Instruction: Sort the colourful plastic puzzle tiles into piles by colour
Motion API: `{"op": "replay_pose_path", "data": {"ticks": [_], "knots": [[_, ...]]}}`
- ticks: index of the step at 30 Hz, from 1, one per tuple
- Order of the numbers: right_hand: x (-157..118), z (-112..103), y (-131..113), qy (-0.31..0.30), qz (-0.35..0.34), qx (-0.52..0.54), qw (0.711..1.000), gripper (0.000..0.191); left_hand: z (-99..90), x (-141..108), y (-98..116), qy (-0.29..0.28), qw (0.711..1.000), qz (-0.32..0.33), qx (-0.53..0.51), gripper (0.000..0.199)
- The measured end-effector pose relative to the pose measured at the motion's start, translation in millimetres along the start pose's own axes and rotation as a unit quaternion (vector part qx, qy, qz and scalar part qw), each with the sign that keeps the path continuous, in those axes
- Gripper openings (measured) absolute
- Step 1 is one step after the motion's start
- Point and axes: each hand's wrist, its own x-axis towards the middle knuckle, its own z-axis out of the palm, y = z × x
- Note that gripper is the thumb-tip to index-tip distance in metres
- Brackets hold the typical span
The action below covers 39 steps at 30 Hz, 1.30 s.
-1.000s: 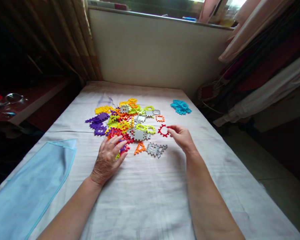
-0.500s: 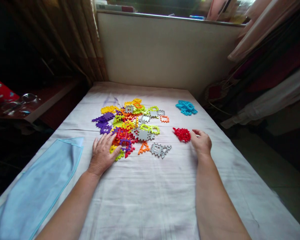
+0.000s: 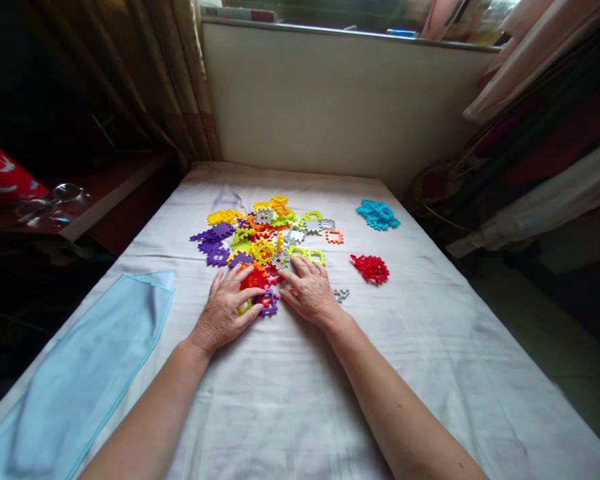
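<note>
A mixed heap of flat notched plastic pieces lies on the pale sheet, with yellow pieces [image 3: 223,217] at the back and purple pieces [image 3: 215,235] on its left. My left hand [image 3: 227,308] rests with fingers spread on the heap's near left part, over red, green and purple pieces. Over the near right part, my right hand [image 3: 310,288] has its fingers apart and covers grey and orange pieces. A grey piece [image 3: 341,295] shows beside its wrist. Apart on the right are a red pile [image 3: 371,269] and, farther back, a blue pile [image 3: 379,215].
A light blue cloth [image 3: 100,360] lies along the left side of the sheet [image 3: 280,413]. Glasses [image 3: 63,195] and a red item [image 3: 7,177] sit on a dark table at the left. Curtains hang back left, clothes at right.
My right hand has moved left from beside the red pile to the mixed heap. My left hand has shifted slightly to the right over the heap.
</note>
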Motion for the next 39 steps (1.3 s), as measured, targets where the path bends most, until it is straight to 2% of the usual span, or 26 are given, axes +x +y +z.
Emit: {"op": "replay_pose_path", "data": {"ticks": [6, 9, 11, 14, 16, 19, 22, 28, 31, 35, 37, 39], "knots": [[-22, -5, 17, 0.037, 0.1, -0.035, 0.994, 0.026, -1.6, 1, 0, -0.007, 1.0, -0.008, -0.015, 0.03], [-32, -12, 15, 0.054, 0.147, -0.045, 0.987, 0.023, -1.4, 0, 1, -0.029, 0.999, -0.006, -0.022, 0.036], [-33, -17, 9, 0.057, 0.155, -0.038, 0.986, 0.023, -1.7, 0, 2, -0.049, 0.998, 0.004, -0.026, 0.039], [-27, -22, -6, 0.031, 0.122, 0.012, 0.992, 0.024, -2.6, -1, 0, -0.064, 0.997, 0.011, -0.032, 0.042], [-19, -21, -18, 0.01, 0.105, 0.058, 0.993, 0.025, -2.2, -3, -3, -0.049, 0.998, -0.006, -0.034, 0.049], [-4, -16, -31, 0.0, 0.126, 0.114, 0.986, 0.026, 1.4, -6, -9, -0.019, 0.998, -0.05, -0.018, 0.065], [11, -9, -37, -0.016, 0.14, 0.156, 0.978, 0.03, 6.8, -9, -13, -0.012, 0.997, -0.08, 0.003, 0.077], [24, -5, -37, -0.038, 0.166, 0.22, 0.961, 0.038, 11.3, -11, -14, -0.013, 0.996, -0.083, 0.008, 0.084], [21, -10, -35, -0.031, 0.139, 0.25, 0.958, 0.029, 11.9, -11, -14, -0.018, 0.997, -0.078, 0.002, 0.086], [12, -15, -33, -0.014, 0.042, 0.276, 0.96, 0.017, 13.3, -11, -16, -0.029, 0.997, -0.078, -0.006, 0.084], [9, -13, -33, 0.002, 0.005, 0.309, 0.951, 0.016, 13.0, -11, -17, -0.036, 0.996, -0.079, -0.009, 0.08], [8, -6, -33, 0.024, -0.004, 0.367, 0.93, 0.011, 11.0, -10, -17, -0.042, 0.996, -0.077, -0.008, 0.072]]}}
